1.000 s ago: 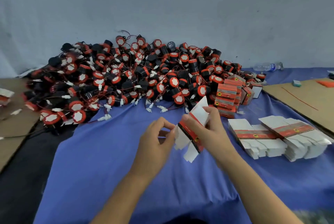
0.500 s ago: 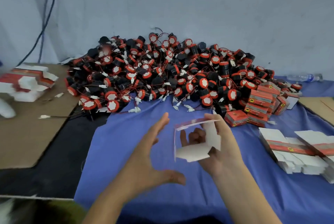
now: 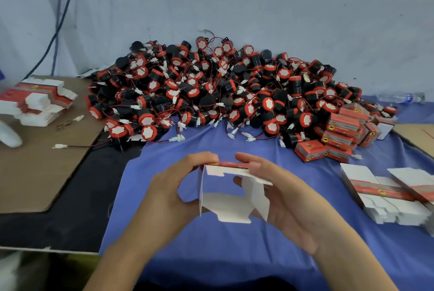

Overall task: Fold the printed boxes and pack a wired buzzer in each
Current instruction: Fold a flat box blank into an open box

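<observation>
A half-opened printed box (image 3: pixel 231 193) hangs above the blue cloth, its white inside and loose flaps facing me, red print along its top edge. My left hand (image 3: pixel 169 194) grips its left side with fingers curled over the top. My right hand (image 3: pixel 288 199) holds the right side, fingers on the top edge and thumb underneath. A big heap of black and red wired buzzers (image 3: pixel 223 91) lies behind. Flat unfolded boxes (image 3: pixel 389 194) are stacked at the right.
Closed red boxes (image 3: pixel 338 135) are piled at the heap's right end. More flat boxes (image 3: pixel 37 100) sit on brown cardboard (image 3: pixel 35 173) at the left. A water bottle (image 3: pixel 401 98) lies by the wall. A loose wire with a white plug (image 3: pixel 70 146) lies on the cardboard.
My left hand, open and away from the box half a second ago, has come in and taken its left side. The box now stands opened up between both hands.
</observation>
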Tool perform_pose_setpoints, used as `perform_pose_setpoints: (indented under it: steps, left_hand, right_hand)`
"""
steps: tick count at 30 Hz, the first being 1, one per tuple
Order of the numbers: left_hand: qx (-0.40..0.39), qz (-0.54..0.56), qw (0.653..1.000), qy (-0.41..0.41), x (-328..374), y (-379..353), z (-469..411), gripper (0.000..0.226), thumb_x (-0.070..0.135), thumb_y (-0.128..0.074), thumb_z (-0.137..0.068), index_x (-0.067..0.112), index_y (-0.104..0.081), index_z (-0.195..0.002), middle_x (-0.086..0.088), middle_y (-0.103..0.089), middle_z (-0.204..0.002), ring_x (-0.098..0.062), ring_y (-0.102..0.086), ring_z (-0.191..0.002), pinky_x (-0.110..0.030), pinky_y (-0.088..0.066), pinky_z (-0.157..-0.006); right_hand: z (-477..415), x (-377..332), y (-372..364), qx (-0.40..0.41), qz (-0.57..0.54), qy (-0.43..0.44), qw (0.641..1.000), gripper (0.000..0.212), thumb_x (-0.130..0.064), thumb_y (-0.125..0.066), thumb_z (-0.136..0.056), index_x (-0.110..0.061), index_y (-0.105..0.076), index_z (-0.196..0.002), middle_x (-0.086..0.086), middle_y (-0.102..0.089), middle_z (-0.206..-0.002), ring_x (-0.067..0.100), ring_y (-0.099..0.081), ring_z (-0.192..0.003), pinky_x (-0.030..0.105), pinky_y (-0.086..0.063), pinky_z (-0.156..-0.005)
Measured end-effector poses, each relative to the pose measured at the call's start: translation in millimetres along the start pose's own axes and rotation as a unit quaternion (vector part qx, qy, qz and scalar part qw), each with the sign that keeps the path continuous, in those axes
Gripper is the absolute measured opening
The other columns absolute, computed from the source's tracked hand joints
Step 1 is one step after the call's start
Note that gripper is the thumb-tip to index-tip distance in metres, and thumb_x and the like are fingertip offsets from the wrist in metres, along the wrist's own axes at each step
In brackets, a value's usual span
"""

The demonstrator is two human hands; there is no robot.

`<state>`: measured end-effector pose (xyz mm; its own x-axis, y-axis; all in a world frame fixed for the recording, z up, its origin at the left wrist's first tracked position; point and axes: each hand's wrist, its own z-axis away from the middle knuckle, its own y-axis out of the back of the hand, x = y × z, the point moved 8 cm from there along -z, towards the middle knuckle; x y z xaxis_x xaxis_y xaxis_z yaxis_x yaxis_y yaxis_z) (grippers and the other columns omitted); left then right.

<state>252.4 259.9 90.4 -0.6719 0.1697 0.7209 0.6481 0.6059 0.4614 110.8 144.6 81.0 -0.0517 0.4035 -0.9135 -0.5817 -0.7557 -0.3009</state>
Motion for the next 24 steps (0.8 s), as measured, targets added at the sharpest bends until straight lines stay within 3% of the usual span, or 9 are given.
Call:
perform_pose_setpoints:
  steps: [6,9,13,17,20,22,24]
  left_hand:
    - [-0.019,0.038,0.999,0.018,0.4,-2.6,2.9,0.071,0.042,-0.091,-0.07,0.04,-0.058,-0.133,0.019,-0.063,-0.134,-0.005,-0.057,-0.13,-0.016,-0.045,-0.104]
    - [-0.04,0.061,0.996,0.046,-1.2,-6.8,5.1,0.072,0.048,-0.085,-0.067,0.042,-0.059,-0.133,0.02,-0.064,-0.134,-0.003,-0.056,-0.13,-0.016,-0.044,-0.105]
    - [-0.051,0.084,0.992,0.08,-4.5,-9.0,8.0,0.077,0.058,-0.086,-0.063,0.048,-0.057,-0.134,0.022,-0.061,-0.137,-0.001,-0.052,-0.133,-0.024,-0.044,-0.11]
    - [-0.066,0.102,0.987,0.105,-6.5,-16.9,13.8,0.081,0.058,-0.088,-0.062,0.054,-0.054,-0.135,0.022,-0.059,-0.14,-0.004,-0.05,-0.136,-0.038,-0.042,-0.115]
    - [-0.069,0.132,0.982,0.119,-7.2,-22.3,18.4,0.081,0.068,-0.084,-0.064,0.058,-0.051,-0.137,0.024,-0.055,-0.144,-0.002,-0.048,-0.138,-0.03,-0.042,-0.114]
    - [-0.064,0.146,0.98,0.121,-5.4,-25.2,19.6,0.076,0.076,-0.075,-0.07,0.058,-0.05,-0.139,0.027,-0.053,-0.144,0.001,-0.048,-0.137,-0.017,-0.043,-0.108]
    - [-0.068,0.151,0.978,0.126,-4.9,-28.7,20.6,0.083,0.079,-0.074,-0.067,0.055,-0.047,-0.142,0.028,-0.05,-0.147,0.002,-0.045,-0.139,-0.012,-0.041,-0.107]
  right_hand:
    - [6.1,-7.5,-0.7,-0.02,0.043,0.04,0.998,0.039,-0.021,-0.082,-0.082,-0.027,-0.075,-0.119,0.004,-0.073,-0.123,0.019,-0.069,-0.101,0.029,-0.059,-0.071]
    - [7.5,-11.2,2.0,-0.006,0.077,0.056,0.995,0.022,-0.017,-0.067,-0.095,-0.026,-0.077,-0.112,0.004,-0.075,-0.115,0.02,-0.069,-0.096,0.029,-0.06,-0.072]
    - [6.8,-9.6,5.9,0.019,0.132,0.067,0.989,0.021,-0.02,-0.06,-0.101,-0.025,-0.077,-0.113,0.011,-0.074,-0.112,0.032,-0.069,-0.105,0.03,-0.061,-0.075]
    - [5.8,-8.6,9.2,0.035,0.192,0.068,0.978,0.019,-0.021,-0.061,-0.102,-0.028,-0.075,-0.113,0.0,-0.076,-0.103,0.014,-0.073,-0.086,0.024,-0.059,-0.071]
    - [6.5,-12.1,12.2,0.069,0.29,0.093,0.95,0.021,-0.022,-0.058,-0.103,-0.032,-0.073,-0.115,-0.009,-0.073,-0.103,-0.004,-0.068,-0.078,0.012,-0.052,-0.061]
    - [7.2,-14.0,12.1,0.09,0.368,0.116,0.918,0.023,-0.022,-0.056,-0.104,-0.033,-0.071,-0.119,-0.018,-0.069,-0.105,-0.012,-0.063,-0.084,0.007,-0.048,-0.059]
    - [7.6,-14.3,11.6,0.113,0.434,0.134,0.884,0.025,-0.024,-0.053,-0.106,-0.036,-0.069,-0.121,-0.022,-0.067,-0.107,-0.012,-0.059,-0.094,0.008,-0.049,-0.063]
